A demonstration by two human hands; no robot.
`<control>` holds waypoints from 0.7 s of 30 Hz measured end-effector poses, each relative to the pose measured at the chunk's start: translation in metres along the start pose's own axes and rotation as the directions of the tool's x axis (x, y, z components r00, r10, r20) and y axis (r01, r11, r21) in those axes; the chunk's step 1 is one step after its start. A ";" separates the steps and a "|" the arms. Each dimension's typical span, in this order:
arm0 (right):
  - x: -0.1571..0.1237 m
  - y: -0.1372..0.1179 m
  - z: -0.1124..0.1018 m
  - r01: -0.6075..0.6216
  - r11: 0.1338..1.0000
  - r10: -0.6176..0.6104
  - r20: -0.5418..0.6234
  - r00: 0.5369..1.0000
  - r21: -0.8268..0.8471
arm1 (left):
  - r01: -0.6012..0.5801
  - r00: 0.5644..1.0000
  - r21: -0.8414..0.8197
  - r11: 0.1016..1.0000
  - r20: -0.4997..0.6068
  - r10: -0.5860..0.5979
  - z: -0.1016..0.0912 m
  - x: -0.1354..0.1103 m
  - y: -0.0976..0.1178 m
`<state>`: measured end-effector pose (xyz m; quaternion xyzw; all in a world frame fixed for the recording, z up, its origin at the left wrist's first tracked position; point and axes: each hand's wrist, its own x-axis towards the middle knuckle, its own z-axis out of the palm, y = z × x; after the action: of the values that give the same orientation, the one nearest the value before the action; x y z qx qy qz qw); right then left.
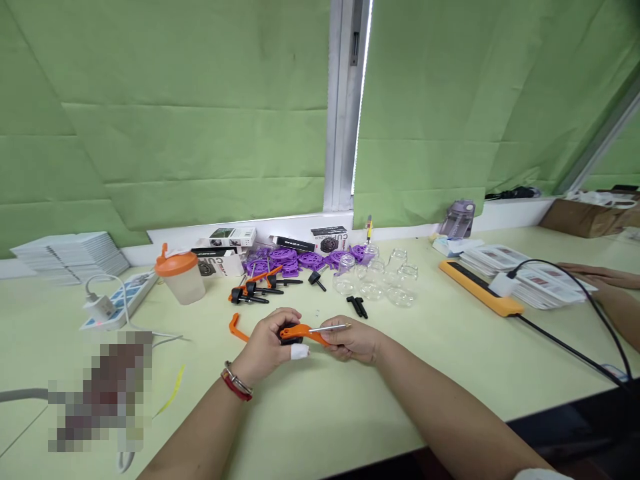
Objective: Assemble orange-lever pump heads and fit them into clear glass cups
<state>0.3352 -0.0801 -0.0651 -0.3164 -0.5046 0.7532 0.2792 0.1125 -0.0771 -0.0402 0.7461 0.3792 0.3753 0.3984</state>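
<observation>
My left hand [267, 347], with white tape round the thumb, is closed around a black part [291, 339] at one end of a curved orange handle [299, 331]. The fingers of my right hand [350, 339] grip the handle's other end. A thin silver rod [327, 328] with a gold-coloured tip lies along the handle and over the right fingers; how it is attached I cannot tell. A loose orange handle [239, 328] lies just left of my left hand. Beyond the hands are black-and-orange assemblies with metal shafts [257, 289] and short black pieces [357, 307].
Purple plastic parts [310, 260] and clear glass jars [373, 283] stand behind, near small boxes [220, 261]. An orange-lidded cup [183, 277] and white power strip [123, 300] are left. On the right are an orange power strip [480, 290], printed sheets [530, 273] and another person's hand [595, 283].
</observation>
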 end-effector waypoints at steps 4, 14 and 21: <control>0.001 0.001 0.000 -0.020 0.999 0.020 0.002 1.000 -0.028 | -0.055 0.998 0.045 0.997 0.040 0.053 0.004 -0.002 0.006; 0.003 -0.002 -0.001 0.027 0.997 -0.031 -0.052 0.998 -0.075 | 0.004 0.998 0.000 1.000 0.066 -0.004 0.002 -0.002 -0.001; 0.005 0.001 -0.004 0.037 0.996 -0.044 -0.087 0.995 -0.079 | 0.006 0.991 0.052 0.999 0.135 -0.013 0.001 -0.005 0.006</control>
<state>0.3355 -0.0745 -0.0679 -0.3499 -0.5269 0.7123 0.3044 0.1131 -0.0839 -0.0372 0.7779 0.3645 0.3122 0.4056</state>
